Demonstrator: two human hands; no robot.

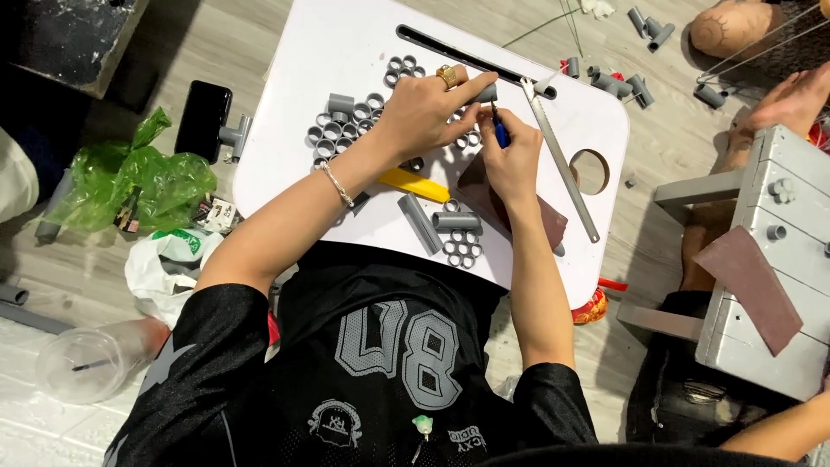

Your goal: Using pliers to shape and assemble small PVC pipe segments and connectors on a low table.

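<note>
— Bags? Crumpled green plastic bag (138, 177) on the floor, left of the white worktop (346, 52).
— Hands? Left hand (428, 108) pinches a grey pipe piece (488, 92) above the worktop; right hand (512, 156), its grip closed on a blue pen (501, 131), touches it.

Two hands (432, 108), one saw blade (560, 160), one phone (201, 119), one cup (82, 363)
</note>
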